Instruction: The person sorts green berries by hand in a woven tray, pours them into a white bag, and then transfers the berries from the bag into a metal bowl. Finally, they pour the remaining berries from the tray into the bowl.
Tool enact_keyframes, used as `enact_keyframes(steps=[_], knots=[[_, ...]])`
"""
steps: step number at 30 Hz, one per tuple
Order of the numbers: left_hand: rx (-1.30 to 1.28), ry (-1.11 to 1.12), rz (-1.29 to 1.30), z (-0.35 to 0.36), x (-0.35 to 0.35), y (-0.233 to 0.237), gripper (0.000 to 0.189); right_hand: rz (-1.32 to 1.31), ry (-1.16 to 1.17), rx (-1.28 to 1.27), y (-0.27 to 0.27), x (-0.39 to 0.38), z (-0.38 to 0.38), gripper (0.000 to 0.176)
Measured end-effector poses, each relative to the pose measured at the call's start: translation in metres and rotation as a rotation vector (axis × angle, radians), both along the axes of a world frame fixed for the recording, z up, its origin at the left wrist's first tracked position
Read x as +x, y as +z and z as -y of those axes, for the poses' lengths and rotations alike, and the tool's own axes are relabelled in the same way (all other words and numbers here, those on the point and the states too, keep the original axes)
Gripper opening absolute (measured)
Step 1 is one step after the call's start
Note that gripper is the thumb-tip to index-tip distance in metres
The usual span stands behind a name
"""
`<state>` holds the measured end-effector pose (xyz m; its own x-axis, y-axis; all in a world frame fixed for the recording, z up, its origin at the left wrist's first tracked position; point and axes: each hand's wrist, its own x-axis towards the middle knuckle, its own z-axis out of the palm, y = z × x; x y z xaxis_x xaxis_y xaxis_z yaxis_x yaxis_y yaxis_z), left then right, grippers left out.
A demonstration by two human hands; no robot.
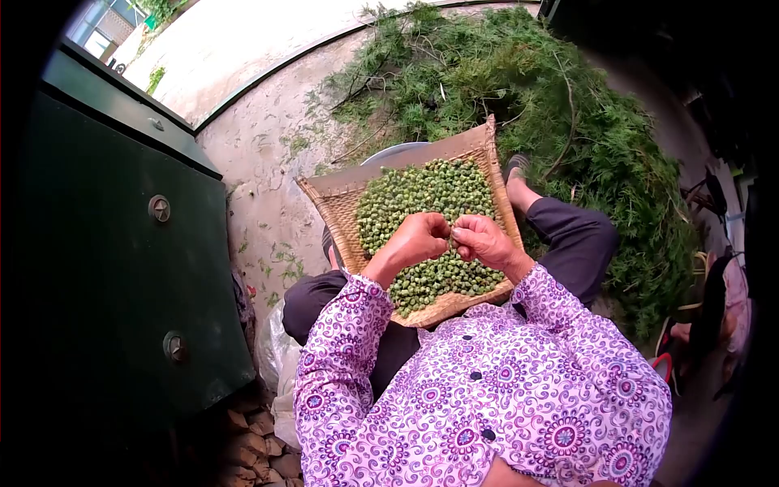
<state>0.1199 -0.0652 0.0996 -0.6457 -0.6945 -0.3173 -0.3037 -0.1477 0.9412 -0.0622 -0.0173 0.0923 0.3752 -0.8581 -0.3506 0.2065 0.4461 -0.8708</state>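
A woven basket tray (342,213) rests at my lap, holding a heap of small round green fruits (430,191). Above the middle of the heap, my left hand (420,238) has its fingers curled and its fingertips pinched together. My right hand (484,241) is closed in a pinch just beside it, the fingertips of both hands almost meeting. Whatever lies between the fingertips is too small to make out. Both hands are raised over the fruits.
Cut green branches (600,154) are piled on the floor beyond the tray and to the right. A dark green metal door (122,243) stands at the left. Broken brown pieces (251,446) and a plastic bag (274,345) lie at the lower left.
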Motion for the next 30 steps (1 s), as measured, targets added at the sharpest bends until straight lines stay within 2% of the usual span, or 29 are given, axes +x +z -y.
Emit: enact_keyframes(steps=[1, 4, 5, 7, 8, 9, 10, 11, 13, 15, 16, 17, 19, 22, 27, 30], knots=[[0.024, 0.005, -0.010, -0.002, -0.001, 0.002, 0.013, 0.042, -0.034, 0.026, -0.001, -0.002, 0.001, 0.017], [-0.030, -0.169, 0.091, -0.008, -0.001, 0.011, 0.011, 0.058, -0.178, 0.000, 0.000, -0.027, 0.015, 0.014], [-0.080, -0.259, 0.165, -0.010, 0.000, 0.008, 0.020, 0.011, -0.259, -0.016, 0.005, -0.040, 0.022, 0.012], [-0.220, -0.378, 0.260, -0.015, 0.000, 0.014, 0.035, -0.260, -0.436, -0.247, 0.015, -0.076, 0.041, 0.009], [-0.200, -0.404, 0.312, -0.017, 0.001, 0.019, 0.046, -0.321, -0.530, -0.344, -0.006, -0.109, 0.055, 0.011], [-0.270, -0.440, 0.346, -0.017, 0.000, 0.015, 0.048, -0.888, -0.668, -0.538, -0.007, -0.131, 0.066, 0.025], [-0.281, -0.441, 0.363, -0.017, 0.001, 0.015, 0.048, -1.454, -0.607, -0.818, 0.004, -0.145, 0.067, 0.039], [-0.293, -0.437, 0.381, -0.014, 0.002, 0.017, 0.049, -1.826, -0.499, -0.763, 0.010, -0.150, 0.066, 0.044], [-0.330, -0.281, 0.272, -0.008, 0.011, 0.036, 0.047, -1.858, -0.528, -0.770, 0.007, -0.151, 0.073, 0.041], [-0.243, -0.046, 0.096, 0.006, 0.024, 0.050, 0.039, -1.710, -0.420, -0.813, -0.005, -0.140, 0.086, 0.032], [-0.170, 0.086, -0.015, 0.015, 0.034, 0.055, 0.034, -1.550, -0.355, -0.836, -0.011, -0.126, 0.095, 0.024], [-0.097, 0.219, -0.126, 0.023, 0.044, 0.060, 0.030, -1.474, -0.250, -0.842, -0.018, -0.110, 0.101, 0.024], [-0.123, 0.533, -0.466, 0.034, 0.059, 0.082, 0.024, -1.306, -0.119, -0.912, -0.053, -0.077, 0.116, 0.033], [-0.098, 0.823, -0.545, 0.041, 0.087, 0.084, 0.019, -1.259, 0.138, -0.816, -0.064, -0.027, 0.137, 0.047], [-0.088, 0.868, -0.584, 0.041, 0.093, 0.086, 0.020, -1.303, 0.302, -0.718, -0.093, -0.009, 0.185, 0.054], [-0.063, 0.839, -0.545, 0.042, 0.089, 0.091, 0.020, -1.409, 0.513, -0.580, -0.097, -0.010, 0.191, 0.060]])
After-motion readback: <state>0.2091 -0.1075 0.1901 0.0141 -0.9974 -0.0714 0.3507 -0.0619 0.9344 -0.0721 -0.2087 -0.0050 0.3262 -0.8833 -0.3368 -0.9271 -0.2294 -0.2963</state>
